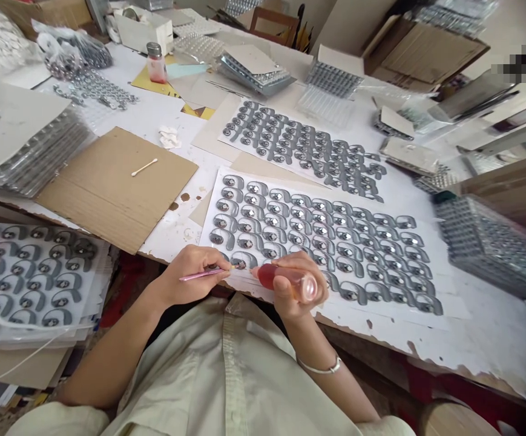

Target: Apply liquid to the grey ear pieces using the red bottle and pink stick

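My left hand (192, 274) is closed on a thin pink stick tool (203, 274), whose tip touches or hovers by a grey curved piece with a shiny round centre (241, 263). Wrapped around a clear squeeze bottle of red liquid (285, 280) is my right hand (305, 290). The bottle lies on its side in my grip, its nozzle pointing left toward that same piece. Rows of such curved pieces lie on a white sheet (212, 209) directly before me. Exactly what the stick's tip touches is too small to tell.
Behind lies a second sheet of curved pieces (299, 142). To the left are a cardboard square (112, 188) with a cotton swab (144, 168) and stacked trays (45, 151). A small red-stained jar (156, 62) stands farther back. Packed trays (485, 242) sit at right.
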A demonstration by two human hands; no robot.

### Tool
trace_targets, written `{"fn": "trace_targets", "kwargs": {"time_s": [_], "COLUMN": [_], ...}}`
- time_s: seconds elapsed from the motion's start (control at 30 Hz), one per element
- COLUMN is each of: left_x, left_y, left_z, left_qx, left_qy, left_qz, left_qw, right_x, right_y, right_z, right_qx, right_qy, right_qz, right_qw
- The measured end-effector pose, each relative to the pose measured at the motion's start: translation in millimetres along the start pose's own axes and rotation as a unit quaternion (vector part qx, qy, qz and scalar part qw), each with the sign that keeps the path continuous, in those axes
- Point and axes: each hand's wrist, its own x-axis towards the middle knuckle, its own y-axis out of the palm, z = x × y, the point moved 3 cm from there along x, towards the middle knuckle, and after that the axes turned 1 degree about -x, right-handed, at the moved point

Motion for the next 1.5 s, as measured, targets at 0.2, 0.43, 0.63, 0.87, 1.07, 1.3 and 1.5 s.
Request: {"fn": "trace_targets", "kwargs": {"time_s": [0.2,0.43,0.63,0.87,1.07,1.3,1.5], "left_x": [0.9,2.7,2.7,6.8,7.4,5.5,8.3], "left_y": [0.2,0.4,-0.3,-2.2,-3.1,-2.1,-3.7], "left_z": [0.3,-0.2,0.8,-3.1,-5.3,-3.1,-5.0], "left_qx": [-0.021,-0.040,-0.034,-0.005,0.007,-0.002,0.012], "left_qy": [-0.030,-0.049,-0.044,-0.047,-0.032,-0.032,-0.034], "left_qz": [0.008,0.011,0.002,0.012,0.015,0.014,0.022], "left_qw": [0.999,0.998,0.998,0.999,0.999,0.999,0.999], "right_x": [0.0,-0.5,0.9,0.9,1.4,3.2,5.3], "right_y": [0.9,-0.6,1.8,-1.2,0.8,3.1,6.2], "right_z": [0.4,-0.2,2.2,0.3,-0.2,1.8,5.7], "right_qx": [0.016,0.010,0.020,0.019,0.016,0.014,0.001], "right_qy": [0.015,0.019,0.022,0.016,0.015,0.019,0.006], "right_qz": [0.003,-0.003,0.007,-0.021,-0.007,0.008,0.018], "right_qw": [1.000,1.000,1.000,0.999,1.000,1.000,1.000]}}
